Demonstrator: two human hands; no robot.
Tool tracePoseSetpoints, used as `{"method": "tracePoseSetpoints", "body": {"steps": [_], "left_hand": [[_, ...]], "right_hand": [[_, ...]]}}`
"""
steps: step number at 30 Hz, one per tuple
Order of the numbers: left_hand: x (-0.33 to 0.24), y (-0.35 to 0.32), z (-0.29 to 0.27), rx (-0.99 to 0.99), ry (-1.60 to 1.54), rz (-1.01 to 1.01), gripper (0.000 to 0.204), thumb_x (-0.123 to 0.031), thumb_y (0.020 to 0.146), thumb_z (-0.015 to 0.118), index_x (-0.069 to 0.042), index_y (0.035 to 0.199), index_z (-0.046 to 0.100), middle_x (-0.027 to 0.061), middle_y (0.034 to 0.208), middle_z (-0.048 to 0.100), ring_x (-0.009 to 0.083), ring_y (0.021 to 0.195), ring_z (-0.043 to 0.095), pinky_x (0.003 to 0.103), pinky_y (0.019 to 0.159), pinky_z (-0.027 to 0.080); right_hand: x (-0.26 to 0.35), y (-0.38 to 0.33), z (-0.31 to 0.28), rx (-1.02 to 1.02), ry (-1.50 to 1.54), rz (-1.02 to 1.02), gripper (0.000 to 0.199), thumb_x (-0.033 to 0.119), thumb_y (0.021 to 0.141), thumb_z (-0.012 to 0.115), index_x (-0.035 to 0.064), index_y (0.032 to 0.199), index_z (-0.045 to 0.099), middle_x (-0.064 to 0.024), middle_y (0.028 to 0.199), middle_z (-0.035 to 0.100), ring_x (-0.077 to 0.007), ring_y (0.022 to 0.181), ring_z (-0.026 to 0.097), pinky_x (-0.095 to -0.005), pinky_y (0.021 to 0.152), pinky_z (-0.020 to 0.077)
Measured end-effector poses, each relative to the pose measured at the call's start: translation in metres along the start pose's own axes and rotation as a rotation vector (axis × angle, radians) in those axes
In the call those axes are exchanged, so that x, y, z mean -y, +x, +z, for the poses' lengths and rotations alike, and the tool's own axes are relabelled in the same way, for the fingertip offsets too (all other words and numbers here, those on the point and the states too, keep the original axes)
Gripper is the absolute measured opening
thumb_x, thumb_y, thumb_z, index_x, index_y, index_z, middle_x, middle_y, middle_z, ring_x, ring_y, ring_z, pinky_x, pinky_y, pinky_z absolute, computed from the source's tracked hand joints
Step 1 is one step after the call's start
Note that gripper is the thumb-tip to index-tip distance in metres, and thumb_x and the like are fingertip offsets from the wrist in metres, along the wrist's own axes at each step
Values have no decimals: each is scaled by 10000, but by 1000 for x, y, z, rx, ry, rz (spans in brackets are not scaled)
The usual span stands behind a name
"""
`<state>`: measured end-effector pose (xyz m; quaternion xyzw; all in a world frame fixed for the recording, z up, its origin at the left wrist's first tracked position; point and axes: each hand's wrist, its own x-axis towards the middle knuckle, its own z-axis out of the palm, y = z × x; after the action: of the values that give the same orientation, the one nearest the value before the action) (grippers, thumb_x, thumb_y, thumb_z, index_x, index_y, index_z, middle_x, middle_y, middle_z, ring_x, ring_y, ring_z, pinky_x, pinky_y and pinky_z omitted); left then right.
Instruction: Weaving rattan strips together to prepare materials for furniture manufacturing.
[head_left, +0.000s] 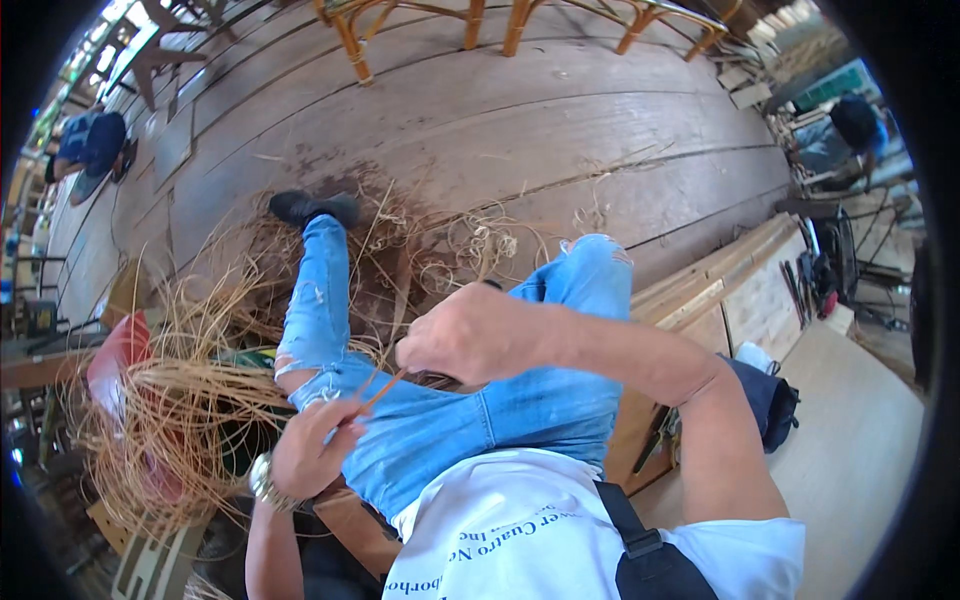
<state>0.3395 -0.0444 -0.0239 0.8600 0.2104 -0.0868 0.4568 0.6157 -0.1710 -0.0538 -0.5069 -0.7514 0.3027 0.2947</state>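
— Strip (385,390) of cane — where is it?
— Over the person's lap, slanting between both hands, above the jeans (470,420).
— Who has hold of it?
— Right hand (470,335) is closed in a fist on its upper end. Left hand (315,445), lower and nearer, pinches the bottom end with curled fingers; a watch (263,480) sits on that wrist.
— Anything around?
— Loose cane bundle (170,420) on the left, more strands on the plank floor (480,120) beyond the shoe (310,208). Rattan chair legs (480,25) stand far off.
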Motion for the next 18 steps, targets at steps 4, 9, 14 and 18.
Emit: {"method": "tracePoseSetpoints", "body": {"steps": [4, 9, 14, 18], "left_hand": [[21, -49, -48, -148, 24, -243, 85, -45, 945, 622, -2, 954, 695, 61, 702, 623, 133, 594, 581, 281, 545, 453], [54, -109, -105, -293, -46, -453, 81, -46, 968, 608, -4, 949, 676, 12, 728, 619, 69, 589, 545, 230, 508, 406], [79, -132, -131, -254, -301, -499, 101, -109, 984, 637, -13, 1016, 628, 6, 805, 621, 80, 691, 556, 229, 612, 448], [90, -114, -162, -319, -124, -433, 126, -143, 978, 660, -43, 1040, 617, -18, 898, 601, 66, 799, 528, 229, 712, 450]], "right_hand": [[-64, -51, -56, 10, 74, 266, 188, 249, 950, 604, 74, 930, 670, -125, 825, 664, -317, 768, 658, -435, 714, 516], [-164, -163, -148, -189, -209, 785, 233, 277, 943, 612, 78, 992, 723, -80, 838, 716, -188, 787, 650, -352, 767, 513], [-202, -251, -229, -354, -386, 885, 263, 320, 929, 637, 79, 1002, 712, -80, 822, 705, -188, 762, 644, -337, 736, 504], [-191, -279, -247, -410, -483, 823, 302, 359, 927, 646, 61, 950, 688, -110, 787, 665, -232, 738, 621, -362, 704, 488]]}}
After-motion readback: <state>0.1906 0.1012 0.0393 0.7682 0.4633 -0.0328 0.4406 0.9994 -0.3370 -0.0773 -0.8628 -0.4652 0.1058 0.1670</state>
